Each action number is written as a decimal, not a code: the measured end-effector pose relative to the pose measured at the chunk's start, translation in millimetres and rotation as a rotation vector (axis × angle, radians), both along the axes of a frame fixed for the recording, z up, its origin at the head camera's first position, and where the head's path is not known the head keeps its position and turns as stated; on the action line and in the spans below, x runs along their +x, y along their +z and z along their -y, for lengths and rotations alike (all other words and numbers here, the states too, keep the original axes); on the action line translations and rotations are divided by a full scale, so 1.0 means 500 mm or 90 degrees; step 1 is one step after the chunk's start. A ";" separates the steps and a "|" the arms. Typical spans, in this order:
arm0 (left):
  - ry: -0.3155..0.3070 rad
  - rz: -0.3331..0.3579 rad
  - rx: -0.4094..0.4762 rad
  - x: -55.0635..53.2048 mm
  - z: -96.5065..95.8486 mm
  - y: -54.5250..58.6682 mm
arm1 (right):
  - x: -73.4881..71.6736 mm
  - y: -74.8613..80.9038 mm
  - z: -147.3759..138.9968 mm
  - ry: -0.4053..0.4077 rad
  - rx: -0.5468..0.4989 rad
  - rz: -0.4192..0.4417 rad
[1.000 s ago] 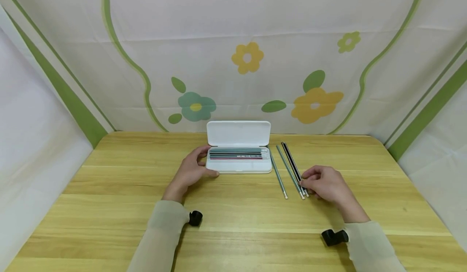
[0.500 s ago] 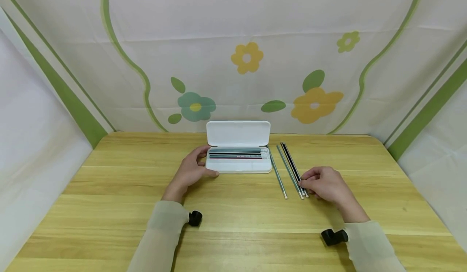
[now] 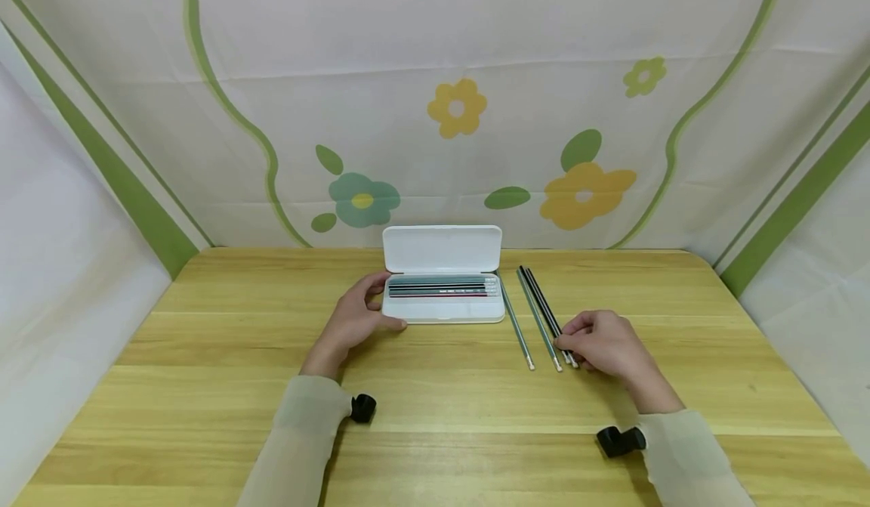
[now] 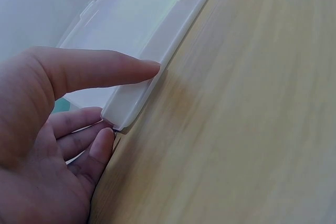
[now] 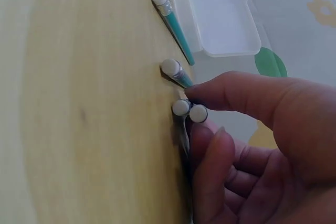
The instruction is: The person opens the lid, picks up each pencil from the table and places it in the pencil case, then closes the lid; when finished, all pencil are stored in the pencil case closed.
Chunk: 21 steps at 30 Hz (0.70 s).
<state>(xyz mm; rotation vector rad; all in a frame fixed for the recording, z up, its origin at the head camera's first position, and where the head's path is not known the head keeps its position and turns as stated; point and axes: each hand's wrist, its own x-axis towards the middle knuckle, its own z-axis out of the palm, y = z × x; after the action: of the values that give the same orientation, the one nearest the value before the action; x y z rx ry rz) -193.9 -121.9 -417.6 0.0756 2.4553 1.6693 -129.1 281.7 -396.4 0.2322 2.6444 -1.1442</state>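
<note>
A white pencil case (image 3: 442, 310) stands with its lid (image 3: 442, 248) raised, several pencils (image 3: 442, 286) lying in its back part. My left hand (image 3: 353, 314) grips its left end, thumb on the front edge and fingers around the side. To the right of the case, my right hand (image 3: 601, 341) pinches two black pencils (image 3: 540, 299) near their white eraser ends (image 5: 198, 114). A green pencil (image 3: 537, 310) lies just left of the black ones. Another green pencil (image 3: 516, 327) rests nearer the case, its far end beside the case's right side.
The wooden table (image 3: 442, 401) runs back to a white cloth backdrop (image 3: 340, 99) printed with flowers. The case stands close to the table's back edge. A black wrist device (image 3: 363, 408) is on the left sleeve, another black device (image 3: 620, 441) on the right.
The black pencils' eraser ends have shifted slightly right, apart from the green pencil beside them, and their far ends slightly left. My left hand stays on the case.
</note>
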 end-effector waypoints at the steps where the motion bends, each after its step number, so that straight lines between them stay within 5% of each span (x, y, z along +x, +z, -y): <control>1: 0.000 0.000 0.002 0.000 0.000 0.000 | 0.000 0.000 -0.002 0.002 -0.006 0.000; 21: -0.007 0.000 -0.006 0.000 0.003 -0.003 | -0.001 0.024 -0.037 -0.016 -0.134 -0.097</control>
<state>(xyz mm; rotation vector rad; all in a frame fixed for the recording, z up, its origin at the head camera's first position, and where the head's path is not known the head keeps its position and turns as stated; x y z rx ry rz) -194.1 -123.5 -419.2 0.0869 2.4577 1.6530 -129.8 300.0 -384.3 0.1427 2.6269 -1.4919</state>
